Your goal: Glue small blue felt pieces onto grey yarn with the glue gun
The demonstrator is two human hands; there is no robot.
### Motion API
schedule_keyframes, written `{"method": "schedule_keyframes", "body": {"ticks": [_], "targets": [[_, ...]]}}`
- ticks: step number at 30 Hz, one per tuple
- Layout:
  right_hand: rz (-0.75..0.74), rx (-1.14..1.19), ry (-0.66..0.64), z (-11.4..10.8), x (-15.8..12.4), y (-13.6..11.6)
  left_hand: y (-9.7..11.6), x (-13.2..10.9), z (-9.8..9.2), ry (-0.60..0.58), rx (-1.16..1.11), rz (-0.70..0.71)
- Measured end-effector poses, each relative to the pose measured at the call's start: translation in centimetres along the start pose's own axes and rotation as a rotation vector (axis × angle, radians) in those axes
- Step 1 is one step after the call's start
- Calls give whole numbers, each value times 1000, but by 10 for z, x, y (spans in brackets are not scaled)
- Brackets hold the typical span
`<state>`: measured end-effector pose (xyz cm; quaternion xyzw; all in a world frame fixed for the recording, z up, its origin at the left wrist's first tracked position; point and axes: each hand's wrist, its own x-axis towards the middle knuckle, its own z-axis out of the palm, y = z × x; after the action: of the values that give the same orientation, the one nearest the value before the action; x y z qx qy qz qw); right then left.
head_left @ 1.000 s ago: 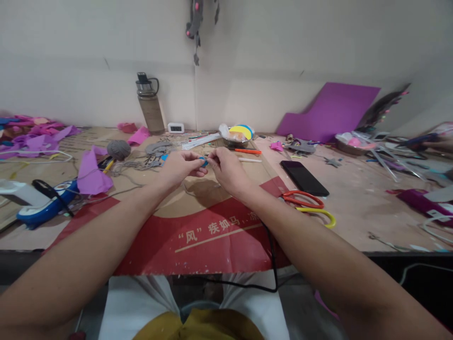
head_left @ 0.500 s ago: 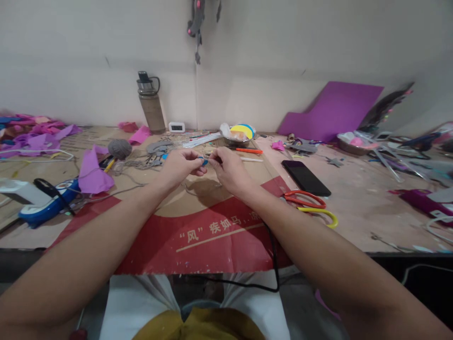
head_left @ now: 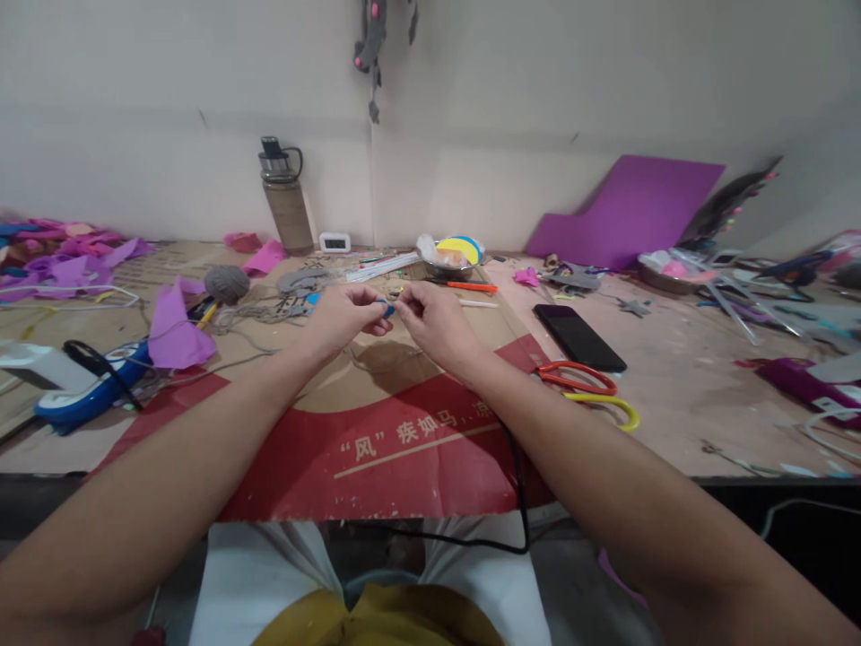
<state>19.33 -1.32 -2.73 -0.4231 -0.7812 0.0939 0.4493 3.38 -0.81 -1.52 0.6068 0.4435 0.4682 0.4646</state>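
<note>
Over the middle of the cardboard sheet [head_left: 404,449], both hands are raised close together. A small blue piece [head_left: 388,309] is pinched between the thumb and fingers of my left hand [head_left: 353,310]; its exact kind is too small to make out. My right hand [head_left: 429,316] is closed in a pinch right beside it, its fingertips touching or nearly touching the blue piece. What those fingertips hold, if anything, is hidden. Grey yarn runs from a ball [head_left: 227,284] on the left, and a thin strand lies on the cardboard below the hands.
Scissors [head_left: 577,378] with red and yellow handles lie by my right forearm, a black phone [head_left: 579,337] behind them. A bottle [head_left: 286,197], a small clock [head_left: 334,242] and a metal bowl [head_left: 452,266] stand along the wall. Purple felt [head_left: 176,323] and a blue power strip [head_left: 94,386] are left.
Both hands stay in almost the same place around the blue piece. The right fingers have shifted very slightly, and the view has moved a little.
</note>
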Motion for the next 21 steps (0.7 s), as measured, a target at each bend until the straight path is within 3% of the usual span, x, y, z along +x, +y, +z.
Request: {"method": "schedule_keyframes", "body": {"ticks": [13,21], "targets": [[149,198,-12,3,3,5,1,-1,-1,-44,10,7],[200,207,-3,8,4,4,2,0,-3,4,229,-3]]}}
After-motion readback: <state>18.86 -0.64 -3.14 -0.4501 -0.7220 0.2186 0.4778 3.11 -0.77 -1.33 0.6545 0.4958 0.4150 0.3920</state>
